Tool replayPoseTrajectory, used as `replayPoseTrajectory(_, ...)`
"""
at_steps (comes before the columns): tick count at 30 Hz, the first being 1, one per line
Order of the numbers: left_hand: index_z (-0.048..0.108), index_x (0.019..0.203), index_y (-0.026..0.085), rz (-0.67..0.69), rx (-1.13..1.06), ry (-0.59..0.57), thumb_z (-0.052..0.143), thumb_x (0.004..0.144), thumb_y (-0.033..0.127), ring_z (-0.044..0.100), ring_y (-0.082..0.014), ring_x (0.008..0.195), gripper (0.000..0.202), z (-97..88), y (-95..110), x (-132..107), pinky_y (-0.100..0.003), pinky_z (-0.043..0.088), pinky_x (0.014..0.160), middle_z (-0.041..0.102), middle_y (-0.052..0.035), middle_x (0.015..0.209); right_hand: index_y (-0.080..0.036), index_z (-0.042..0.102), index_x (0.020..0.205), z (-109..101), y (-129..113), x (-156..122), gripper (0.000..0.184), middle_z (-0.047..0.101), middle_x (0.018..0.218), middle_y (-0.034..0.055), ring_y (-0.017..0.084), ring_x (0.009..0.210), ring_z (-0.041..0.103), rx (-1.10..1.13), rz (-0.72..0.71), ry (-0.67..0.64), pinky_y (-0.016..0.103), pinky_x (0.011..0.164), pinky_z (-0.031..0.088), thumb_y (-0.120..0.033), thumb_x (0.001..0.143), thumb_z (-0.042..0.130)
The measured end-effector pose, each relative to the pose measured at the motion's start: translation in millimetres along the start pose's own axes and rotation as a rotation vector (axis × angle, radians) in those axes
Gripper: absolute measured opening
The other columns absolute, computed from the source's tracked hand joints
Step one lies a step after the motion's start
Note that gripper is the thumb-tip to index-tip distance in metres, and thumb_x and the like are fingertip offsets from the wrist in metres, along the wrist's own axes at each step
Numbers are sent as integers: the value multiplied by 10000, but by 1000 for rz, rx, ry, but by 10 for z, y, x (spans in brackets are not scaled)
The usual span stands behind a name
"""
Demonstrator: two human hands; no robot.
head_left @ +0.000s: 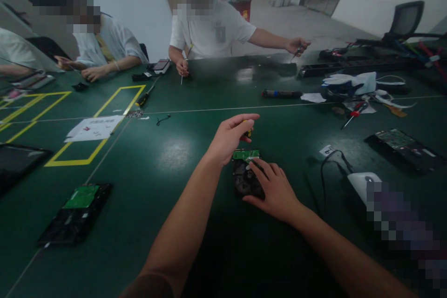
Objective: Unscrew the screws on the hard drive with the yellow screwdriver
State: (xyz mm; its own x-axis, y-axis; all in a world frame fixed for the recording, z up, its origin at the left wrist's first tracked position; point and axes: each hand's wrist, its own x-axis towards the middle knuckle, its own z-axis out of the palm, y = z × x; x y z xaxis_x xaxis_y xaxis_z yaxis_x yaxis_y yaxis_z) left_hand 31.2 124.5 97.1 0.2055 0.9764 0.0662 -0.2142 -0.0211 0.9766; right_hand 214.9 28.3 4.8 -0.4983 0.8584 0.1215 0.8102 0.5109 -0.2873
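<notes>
My left hand (228, 137) is closed around a yellow and black screwdriver handle (248, 133), just above the far end of a hard drive. The screwdriver's shaft and tip cannot be made out. Below it, the black hard drive (242, 179) lies flat on the green table, with a green circuit board (246, 154) at its far end. My right hand (277, 188) grips the drive from its right side, fingers over the top and thumb at the near edge. Those fingers partly cover the drive.
Another drive (78, 214) lies left, and a black device with a circuit board (407, 149) right. A red-handled screwdriver (356, 112), gloves (352, 84) and a power screwdriver (282, 94) lie further back. A white device with a cable (365, 179) is near right. Co-workers (216, 28) sit opposite.
</notes>
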Motion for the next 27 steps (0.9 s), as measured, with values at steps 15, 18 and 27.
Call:
replayPoseTrajectory(15, 737, 1017, 207, -28, 5, -9, 580, 921, 270, 631, -199, 1006, 195, 13, 27, -5, -246, 525, 652, 714, -83, 1075, -259, 381, 1562, -6, -6, 4, 861, 415, 1593, 132, 398, 1276, 465, 24, -10, 16, 587, 1045, 431, -694, 859, 621)
replayPoseTrajectory(18, 700, 1013, 199, -30, -83, -5, 566, 936, 263, 652, -188, 937, 168, 8, 22, -6, -282, 550, 702, 713, -76, 985, -251, 388, 1559, -4, -1, 4, 859, 405, 1600, 135, 400, 1286, 461, 23, -13, 15, 584, 1052, 425, -690, 859, 623)
replayPoseTrajectory(27, 748, 981, 196, 18, 30, 1, 667, 904, 320, 611, -158, 918, 167, 33, -10, 10, -232, 495, 666, 702, -66, 1070, -225, 425, 1533, -3, -2, 6, 856, 397, 1605, 137, 391, 1279, 461, 17, -10, 7, 577, 1058, 423, -702, 852, 628)
